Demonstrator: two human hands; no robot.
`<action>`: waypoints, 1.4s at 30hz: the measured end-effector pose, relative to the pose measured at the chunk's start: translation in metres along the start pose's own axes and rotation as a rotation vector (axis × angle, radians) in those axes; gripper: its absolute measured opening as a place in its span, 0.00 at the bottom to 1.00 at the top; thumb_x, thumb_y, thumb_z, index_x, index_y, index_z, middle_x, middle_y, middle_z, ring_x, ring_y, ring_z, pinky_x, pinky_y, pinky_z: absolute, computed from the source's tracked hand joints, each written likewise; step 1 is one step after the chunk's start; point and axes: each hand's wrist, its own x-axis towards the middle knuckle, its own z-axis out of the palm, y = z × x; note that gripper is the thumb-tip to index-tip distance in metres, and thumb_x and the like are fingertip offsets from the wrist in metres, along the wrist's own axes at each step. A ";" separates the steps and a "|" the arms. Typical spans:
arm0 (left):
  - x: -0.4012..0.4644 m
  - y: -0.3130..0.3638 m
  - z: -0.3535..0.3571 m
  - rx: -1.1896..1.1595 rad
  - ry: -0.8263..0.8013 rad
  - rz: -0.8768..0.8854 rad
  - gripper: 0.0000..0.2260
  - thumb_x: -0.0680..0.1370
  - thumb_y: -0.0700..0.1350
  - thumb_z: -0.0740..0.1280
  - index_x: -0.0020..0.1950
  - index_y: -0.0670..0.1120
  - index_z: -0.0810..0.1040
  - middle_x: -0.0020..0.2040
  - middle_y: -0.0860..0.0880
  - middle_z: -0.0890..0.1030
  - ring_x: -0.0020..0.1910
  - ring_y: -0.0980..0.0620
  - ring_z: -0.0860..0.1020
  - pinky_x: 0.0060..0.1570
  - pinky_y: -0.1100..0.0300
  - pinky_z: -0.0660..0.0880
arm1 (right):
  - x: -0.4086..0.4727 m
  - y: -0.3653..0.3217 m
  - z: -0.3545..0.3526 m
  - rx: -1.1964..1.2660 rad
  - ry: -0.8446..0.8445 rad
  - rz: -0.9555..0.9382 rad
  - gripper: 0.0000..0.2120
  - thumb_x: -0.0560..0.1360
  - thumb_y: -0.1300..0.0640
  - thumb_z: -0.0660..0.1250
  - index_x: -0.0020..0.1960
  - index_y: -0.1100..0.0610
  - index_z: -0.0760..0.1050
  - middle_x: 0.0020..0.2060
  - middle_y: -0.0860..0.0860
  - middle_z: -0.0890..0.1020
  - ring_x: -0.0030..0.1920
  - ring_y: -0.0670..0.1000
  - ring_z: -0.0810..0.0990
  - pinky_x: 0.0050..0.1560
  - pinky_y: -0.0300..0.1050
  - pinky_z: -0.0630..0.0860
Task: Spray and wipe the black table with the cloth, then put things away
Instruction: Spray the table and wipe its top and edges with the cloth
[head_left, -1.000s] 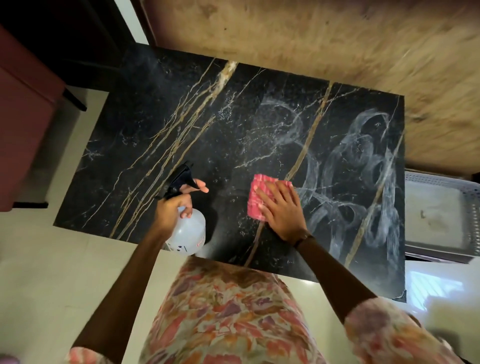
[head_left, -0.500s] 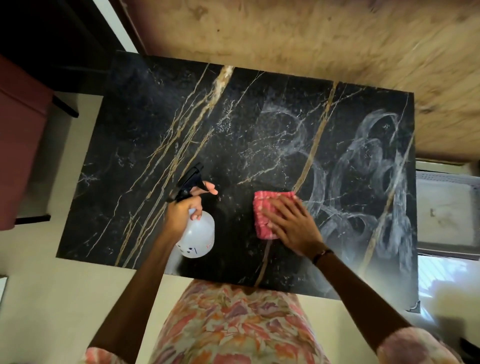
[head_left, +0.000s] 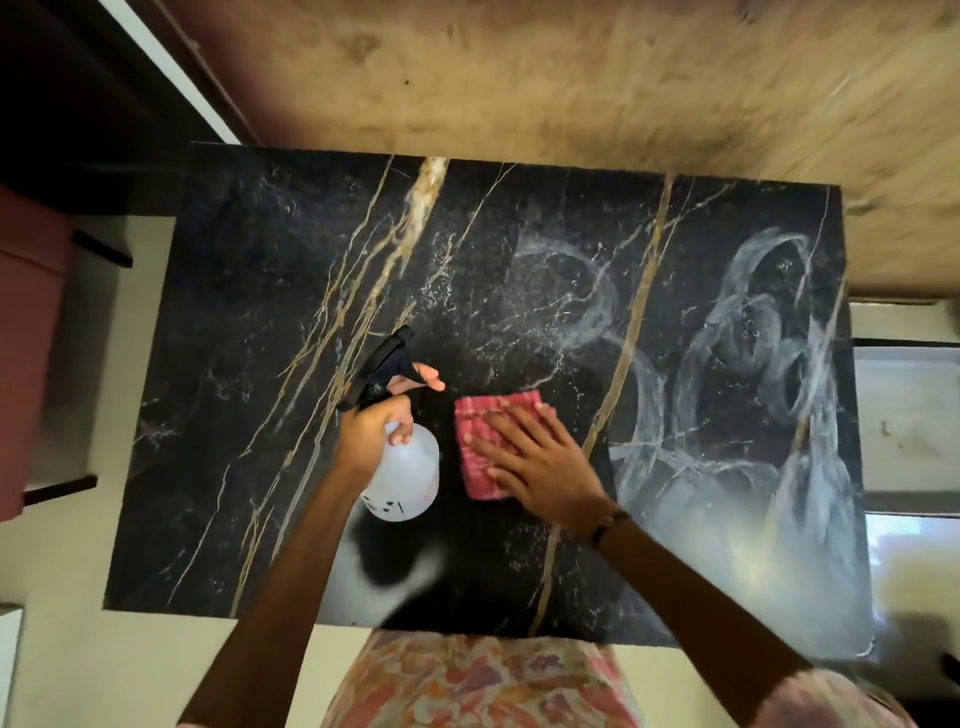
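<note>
Nearest the camera is the person's floral garment (head_left: 478, 686), with both bare forearms reaching out from it over the near edge of the black marble-patterned desk (head_left: 249, 322). The left hand (head_left: 371, 434) grips the neck of a translucent white spray bottle (head_left: 410, 480); its fingers are curled round the neck and the forefinger lies across the black trigger head (head_left: 384, 366), whose nozzle points up and away toward the far left. The bottle is held above the desk, casting a dark shadow on the surface near the front edge. Just beside it, to the right, the right hand (head_left: 540, 460) lies flat with straight, spread fingers pressing on a folded pink-red cloth (head_left: 480, 452), which rests on the desk close to its middle. A dark band circles the right wrist. Farther right, pale looping wipe streaks (head_left: 753, 332) cover the desk surface, with fine droplets scattered around the centre. Beyond the far edge runs a brown wooden panel (head_left: 571, 73). At the left stands a reddish cabinet (head_left: 26, 338), and at the right a pale tray-like object (head_left: 909, 400), partly out of view.
</note>
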 end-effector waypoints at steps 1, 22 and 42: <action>0.005 0.000 -0.002 0.000 -0.006 -0.003 0.17 0.64 0.38 0.59 0.49 0.37 0.79 0.32 0.38 0.73 0.20 0.56 0.61 0.28 0.62 0.66 | -0.010 0.016 0.000 -0.015 0.004 0.004 0.23 0.81 0.41 0.45 0.75 0.42 0.54 0.74 0.50 0.64 0.75 0.55 0.58 0.72 0.60 0.54; 0.049 0.053 0.002 0.133 -0.056 0.100 0.17 0.62 0.37 0.58 0.46 0.40 0.79 0.49 0.41 0.82 0.20 0.51 0.58 0.27 0.57 0.64 | 0.070 0.107 -0.037 -0.073 0.098 0.054 0.23 0.81 0.41 0.45 0.75 0.44 0.56 0.72 0.52 0.67 0.74 0.56 0.61 0.75 0.58 0.52; 0.087 0.057 -0.002 0.057 0.068 -0.007 0.20 0.63 0.38 0.60 0.52 0.34 0.79 0.34 0.26 0.72 0.20 0.53 0.61 0.28 0.59 0.65 | 0.139 0.173 -0.061 -0.073 0.194 0.148 0.23 0.81 0.42 0.48 0.74 0.46 0.62 0.70 0.53 0.71 0.71 0.56 0.65 0.74 0.58 0.55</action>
